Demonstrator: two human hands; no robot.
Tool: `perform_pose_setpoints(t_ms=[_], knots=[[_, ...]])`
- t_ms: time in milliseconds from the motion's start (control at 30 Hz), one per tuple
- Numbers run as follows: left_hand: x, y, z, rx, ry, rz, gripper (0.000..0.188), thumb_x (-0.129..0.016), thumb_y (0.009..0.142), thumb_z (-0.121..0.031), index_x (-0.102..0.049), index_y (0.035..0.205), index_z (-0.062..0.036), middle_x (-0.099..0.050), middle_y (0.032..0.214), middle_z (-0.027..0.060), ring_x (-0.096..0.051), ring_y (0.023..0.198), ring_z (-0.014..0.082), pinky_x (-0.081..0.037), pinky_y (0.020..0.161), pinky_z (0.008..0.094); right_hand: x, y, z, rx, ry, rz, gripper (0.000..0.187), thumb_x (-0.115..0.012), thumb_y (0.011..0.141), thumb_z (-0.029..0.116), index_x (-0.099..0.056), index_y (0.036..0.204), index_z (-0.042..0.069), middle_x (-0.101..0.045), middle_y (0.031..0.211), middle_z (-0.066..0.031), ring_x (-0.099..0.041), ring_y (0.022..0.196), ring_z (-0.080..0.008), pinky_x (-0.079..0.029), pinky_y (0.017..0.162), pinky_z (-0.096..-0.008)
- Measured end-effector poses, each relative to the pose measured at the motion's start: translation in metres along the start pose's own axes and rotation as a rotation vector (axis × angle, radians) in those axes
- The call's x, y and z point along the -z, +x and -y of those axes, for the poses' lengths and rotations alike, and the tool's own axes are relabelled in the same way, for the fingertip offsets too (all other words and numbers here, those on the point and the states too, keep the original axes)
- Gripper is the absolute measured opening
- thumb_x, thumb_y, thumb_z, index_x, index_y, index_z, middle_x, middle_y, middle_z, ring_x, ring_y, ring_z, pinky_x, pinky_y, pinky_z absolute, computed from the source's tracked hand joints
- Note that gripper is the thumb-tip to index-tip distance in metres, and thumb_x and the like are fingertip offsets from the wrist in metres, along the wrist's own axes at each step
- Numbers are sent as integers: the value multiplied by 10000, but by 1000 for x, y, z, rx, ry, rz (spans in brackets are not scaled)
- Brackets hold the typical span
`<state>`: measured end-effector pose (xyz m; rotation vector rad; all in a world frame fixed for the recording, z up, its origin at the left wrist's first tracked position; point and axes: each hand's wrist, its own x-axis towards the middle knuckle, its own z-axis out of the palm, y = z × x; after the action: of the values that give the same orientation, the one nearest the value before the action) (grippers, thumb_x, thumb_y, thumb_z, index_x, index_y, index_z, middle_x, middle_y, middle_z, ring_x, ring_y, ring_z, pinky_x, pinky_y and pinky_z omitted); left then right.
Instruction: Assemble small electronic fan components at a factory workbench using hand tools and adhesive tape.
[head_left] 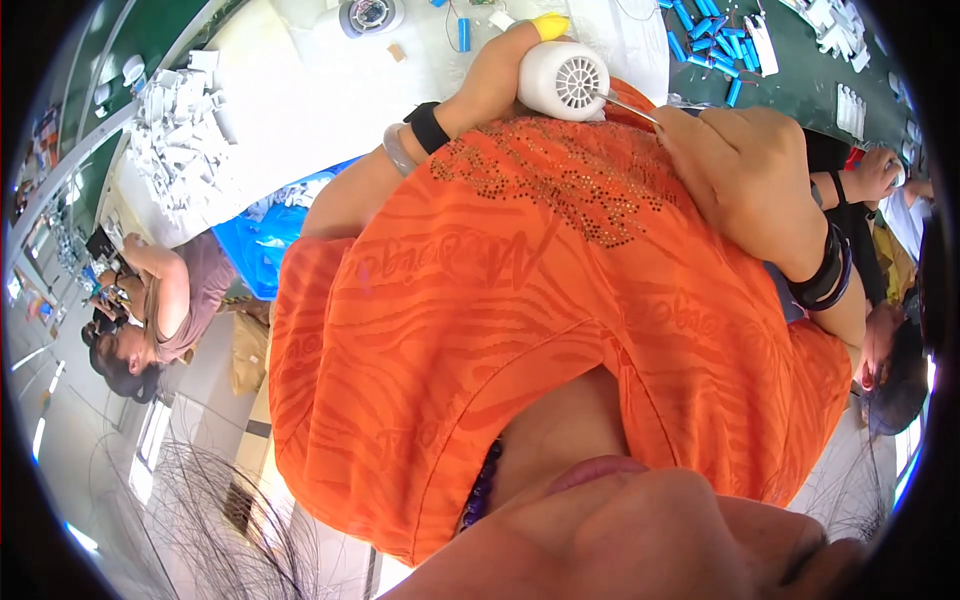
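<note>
My left hand (494, 78) is wrapped round a white rounded plastic housing (545, 82) and holds it close to my orange shirt. At the housing's end is a round grille (579, 82) with spoke-like slots, turned toward my right side. A yellow cover (551, 25) sits on one fingertip of that hand. My right hand (738, 165) is closed on a thin metal tool (630, 106). The tool's tip meets the edge of the grille, but whether it enters a slot I cannot tell. Its handle end is hidden in my fingers.
A heap of white plastic parts (180, 145) lies on the left of the table, above a blue bag (262, 240). Blue cylindrical cells (712, 42) lie at the far right on the green tabletop (805, 88). Co-workers sit at left (170, 300) and right (868, 185).
</note>
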<state>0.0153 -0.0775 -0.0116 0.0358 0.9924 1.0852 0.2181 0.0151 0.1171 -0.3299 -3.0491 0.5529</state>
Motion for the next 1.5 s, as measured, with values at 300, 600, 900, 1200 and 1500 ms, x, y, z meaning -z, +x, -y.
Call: perform_pose_setpoints(t_ms=[300,600,900,1200,1500], knots=[[8,1,10,74,24,115,414,-438,974,-319,-625,1040,44,-679,952,151,-670,829,213,-558,743,313,0,6,-2,73,-4,30,156,-624,741,116,-628,888,63,-505,588,-45,-553,502,-237,-406,425,-360],[13,1,16,80,17,70,368,-513,952,-319,-621,1062,15,-671,990,106,-661,858,180,-538,760,298,-7,2,3,66,-22,78,167,-599,741,112,-625,894,52,-520,618,-50,-565,521,-232,-420,440,-355],[15,6,15,-14,-9,-51,372,-525,951,-296,-619,1079,41,-683,979,136,-677,841,201,-566,739,308,-11,1,0,10,45,-61,155,-622,742,119,-623,886,61,-518,594,-48,-554,498,-241,-410,420,-356],[16,10,11,-42,24,-18,334,-532,951,-285,-626,1062,16,-690,949,115,-678,800,180,-565,717,290,-1,0,1,-37,43,-43,109,-659,781,89,-622,876,52,-512,595,-69,-518,487,-251,-395,447,-364],[16,8,10,-30,-1,15,343,-533,950,-303,-626,1064,8,-688,946,115,-678,794,181,-566,716,285,4,0,0,-23,-67,27,167,-683,790,68,-638,949,41,-506,623,-64,-511,502,-239,-393,473,-350]])
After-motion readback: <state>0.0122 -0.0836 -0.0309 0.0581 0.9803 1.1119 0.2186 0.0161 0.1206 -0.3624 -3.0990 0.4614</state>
